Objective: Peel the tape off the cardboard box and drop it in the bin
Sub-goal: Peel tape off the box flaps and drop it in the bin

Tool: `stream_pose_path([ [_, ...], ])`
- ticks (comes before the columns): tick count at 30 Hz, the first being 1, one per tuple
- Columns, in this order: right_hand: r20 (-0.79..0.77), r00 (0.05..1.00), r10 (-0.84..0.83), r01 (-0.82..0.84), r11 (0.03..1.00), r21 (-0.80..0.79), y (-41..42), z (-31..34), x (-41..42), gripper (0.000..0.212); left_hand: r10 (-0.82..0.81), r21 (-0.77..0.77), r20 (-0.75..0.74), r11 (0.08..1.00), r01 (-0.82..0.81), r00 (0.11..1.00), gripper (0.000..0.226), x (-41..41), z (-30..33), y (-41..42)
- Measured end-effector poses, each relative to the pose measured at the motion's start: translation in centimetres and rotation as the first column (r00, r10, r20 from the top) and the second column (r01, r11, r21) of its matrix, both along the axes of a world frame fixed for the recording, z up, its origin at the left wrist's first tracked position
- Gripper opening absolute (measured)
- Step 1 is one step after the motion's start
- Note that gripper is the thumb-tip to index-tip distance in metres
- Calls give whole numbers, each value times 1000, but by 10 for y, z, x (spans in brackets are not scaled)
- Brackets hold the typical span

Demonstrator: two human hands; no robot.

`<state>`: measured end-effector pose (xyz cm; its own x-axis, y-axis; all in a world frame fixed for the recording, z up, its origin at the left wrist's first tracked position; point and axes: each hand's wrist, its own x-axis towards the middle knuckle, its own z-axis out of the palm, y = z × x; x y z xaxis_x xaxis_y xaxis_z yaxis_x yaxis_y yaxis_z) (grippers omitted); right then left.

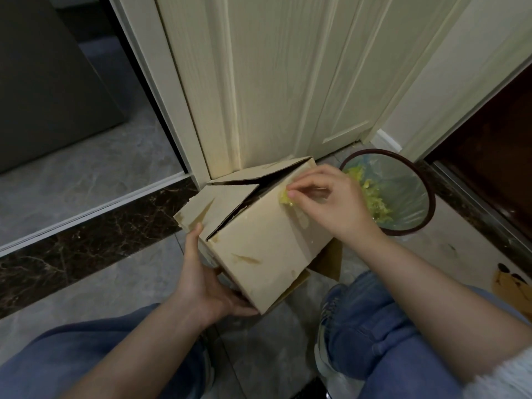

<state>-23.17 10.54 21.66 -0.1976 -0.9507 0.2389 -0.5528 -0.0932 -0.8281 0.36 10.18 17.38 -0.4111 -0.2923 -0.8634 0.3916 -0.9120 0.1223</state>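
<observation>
The left hand (201, 279) cups the lower corner of the tilted cardboard box (259, 226) (flaps ajar). The right hand (325, 197) pinches crumpled yellowish tape (286, 199) on its side. Just beside stands the lined bin (426, 191), holding tape scraps.

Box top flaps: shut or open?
Open. The box flaps are splayed apart, with a dark gap between them.

A cream panelled door (276, 82) fills the upper middle, grey marble floor (86, 168) lower left, dark stone threshold (86, 240) crossing it.
</observation>
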Motion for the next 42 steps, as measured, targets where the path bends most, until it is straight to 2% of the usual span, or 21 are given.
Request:
stream_pose_path([
  [2,50,998,-30,28,999,41,0,0,1,24,3,2,-1,1000,-3,1000,106,0,-1,0],
  [5,215,972,-97,56,980,190,-3,4,-4,56,2,-9,11,1000,-1,1000,103,-2,0,1],
  [7,236,963,-133,69,963,262,-6,0,-9,63,-2,-9,33,1000,2,999,101,-3,-1,1],
  [10,177,978,-110,50,949,312,-6,-6,-11,53,0,-6,73,1000,0,997,100,-5,0,1],
  [14,79,995,-57,38,972,231,-4,-8,-8,39,5,10,78,1000,-6,997,99,-6,0,2],
  [17,-236,971,-45,74,990,117,0,-4,-6,31,16,12,84,1000,-17,996,98,-7,0,2],
  [19,-316,948,-46,67,996,57,0,-1,-6,26,21,9,84,1000,-21,996,99,-8,0,2],
  [23,-218,976,-16,19,1000,14,1,-5,-5,13,15,0,62,1000,-15,998,101,-8,-1,1],
  [26,-248,969,1,-9,999,-34,3,-7,-3,10,16,-5,57,1000,-15,998,102,-6,-3,1],
  [29,-219,976,-14,8,1000,-30,5,-6,-2,28,14,1,72,1000,-14,997,100,-5,-2,1],
  [32,-290,957,-4,-4,1000,-25,5,-10,0,44,7,-5,73,1000,-7,997,97,-5,-1,2],
  [37,-317,948,-18,16,1000,-7,5,-9,0,28,16,11,77,1000,-17,997,99,-6,-2,2],
  [39,-242,970,-22,28,999,21,5,-6,1,25,27,20,58,999,-29,998,103,-5,-2,2],
  [42,-7,997,-74,74,982,175,1,-6,-4,31,29,8,11,1000,-29,1000,108,-4,-3,1],
])
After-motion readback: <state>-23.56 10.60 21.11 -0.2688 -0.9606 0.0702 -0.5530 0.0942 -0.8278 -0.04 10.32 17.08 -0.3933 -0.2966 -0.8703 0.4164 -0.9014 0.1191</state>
